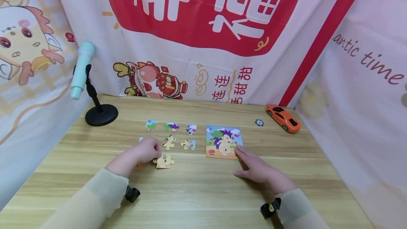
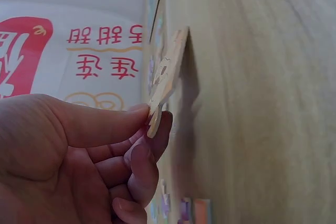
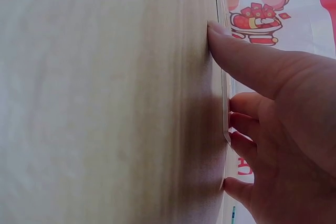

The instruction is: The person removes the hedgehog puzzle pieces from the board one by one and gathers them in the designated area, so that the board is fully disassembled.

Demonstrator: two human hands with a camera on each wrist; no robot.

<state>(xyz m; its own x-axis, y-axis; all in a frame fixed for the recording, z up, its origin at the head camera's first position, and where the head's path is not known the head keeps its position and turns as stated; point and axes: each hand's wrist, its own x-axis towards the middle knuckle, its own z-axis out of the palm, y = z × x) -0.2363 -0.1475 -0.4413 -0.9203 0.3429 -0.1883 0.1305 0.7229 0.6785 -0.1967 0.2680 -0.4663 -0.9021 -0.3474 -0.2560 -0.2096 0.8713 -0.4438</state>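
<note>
Between thumb and fingers, my left hand point(image 1: 147, 150) pinches a wooden puzzle piece point(image 1: 164, 161) by its edge. The left wrist view shows that puzzle piece point(image 2: 169, 72) tilted, its far end close to the table. Other pieces lie spread out around this hand, such as a star-shaped one point(image 1: 169, 142) and a piece with green and purple point(image 1: 171, 126); the hand covers part of some at the left. My right hand point(image 1: 255, 167) lies with extended fingers, fingertips at the right edge of the square hedgehog puzzle board point(image 1: 216, 152), thumb on the table.
At the back right of the wooden table point(image 1: 203, 193) stand an orange toy car point(image 1: 283, 118) and a small round token point(image 1: 259, 122). A mint-green microphone point(image 1: 83, 70) on a black stand point(image 1: 101, 115) is at the back left. Printed cloth point(image 1: 197, 38) hangs behind and at both sides.
</note>
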